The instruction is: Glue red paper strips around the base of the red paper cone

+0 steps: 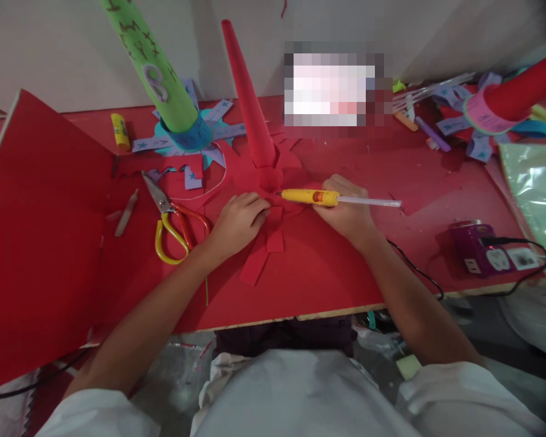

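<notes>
My right hand (348, 212) is closed around a yellow hot glue gun (307, 196), with a clear glue stick (373, 201) poking out of its back. The nozzle points left, at the base of a red paper cone (250, 103) that stands tilted on a red paper base with petal-like pieces (295, 165). My left hand (241, 223) rests beside that base, its fingers drawn together at the edge of a red paper strip (275, 237). Just left of it lie scissors (168, 212) with yellow and orange handles.
Behind stand a green lettered tube (164, 79) in a blue collar and a yellow glue bottle (120, 132). A red board (45, 243) rises at left. At right are a red tube with a pink collar (489, 109), a purple power adapter (480, 249) with its cord, and a plastic packet (537, 188).
</notes>
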Action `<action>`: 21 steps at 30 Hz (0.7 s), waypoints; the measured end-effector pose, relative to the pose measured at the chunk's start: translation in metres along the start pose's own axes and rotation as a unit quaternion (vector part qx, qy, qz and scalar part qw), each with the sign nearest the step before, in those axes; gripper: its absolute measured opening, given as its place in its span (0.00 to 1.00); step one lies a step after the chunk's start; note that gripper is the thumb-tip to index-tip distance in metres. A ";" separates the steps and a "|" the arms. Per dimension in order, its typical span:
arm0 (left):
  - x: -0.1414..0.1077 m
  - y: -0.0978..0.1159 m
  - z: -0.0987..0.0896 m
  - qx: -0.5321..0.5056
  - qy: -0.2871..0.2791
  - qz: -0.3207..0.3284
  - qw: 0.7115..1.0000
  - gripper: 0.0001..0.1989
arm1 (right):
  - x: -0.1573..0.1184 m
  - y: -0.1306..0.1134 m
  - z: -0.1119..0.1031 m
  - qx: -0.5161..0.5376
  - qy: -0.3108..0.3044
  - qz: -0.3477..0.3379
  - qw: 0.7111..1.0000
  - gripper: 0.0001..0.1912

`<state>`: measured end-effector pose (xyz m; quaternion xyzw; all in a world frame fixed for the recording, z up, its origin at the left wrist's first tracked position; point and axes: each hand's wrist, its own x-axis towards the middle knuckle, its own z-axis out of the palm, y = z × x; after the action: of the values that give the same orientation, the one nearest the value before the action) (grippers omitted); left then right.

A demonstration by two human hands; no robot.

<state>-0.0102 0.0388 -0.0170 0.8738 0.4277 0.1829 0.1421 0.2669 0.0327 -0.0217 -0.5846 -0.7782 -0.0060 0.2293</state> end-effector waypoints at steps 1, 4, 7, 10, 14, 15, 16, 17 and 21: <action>0.000 0.000 0.000 0.002 -0.002 0.001 1.000 0.10 | 0.000 0.000 0.000 -0.001 -0.003 0.003 1.000 0.11; 0.000 0.000 0.000 0.009 -0.002 0.001 1.000 0.10 | 0.001 -0.002 0.001 -0.004 -0.018 0.015 1.000 0.10; -0.001 -0.001 0.001 0.010 0.002 0.001 1.000 0.10 | 0.001 -0.003 0.002 -0.007 -0.025 0.020 0.999 0.10; -0.001 0.000 0.001 0.004 0.003 0.002 1.000 0.11 | 0.001 -0.003 0.002 -0.009 -0.023 0.021 0.999 0.09; -0.001 0.000 0.001 0.005 0.000 -0.002 1.000 0.11 | 0.001 -0.001 0.002 -0.006 -0.011 0.022 1.000 0.09; -0.001 0.000 0.001 0.006 -0.001 -0.001 1.000 0.11 | 0.002 0.000 0.002 -0.001 -0.008 0.017 1.000 0.09; -0.001 -0.001 0.001 0.007 -0.001 -0.001 1.000 0.11 | 0.002 0.001 0.002 0.006 -0.005 0.011 1.000 0.10; -0.001 -0.001 0.001 0.007 -0.002 0.001 1.000 0.11 | 0.002 0.003 0.002 0.014 -0.002 0.004 1.000 0.10; -0.001 -0.001 0.000 0.005 -0.003 0.003 1.000 0.10 | 0.002 0.010 -0.004 0.035 0.023 -0.005 0.999 0.13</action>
<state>-0.0109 0.0388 -0.0178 0.8761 0.4259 0.1788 0.1383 0.2766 0.0366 -0.0198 -0.5718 -0.7756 0.0061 0.2673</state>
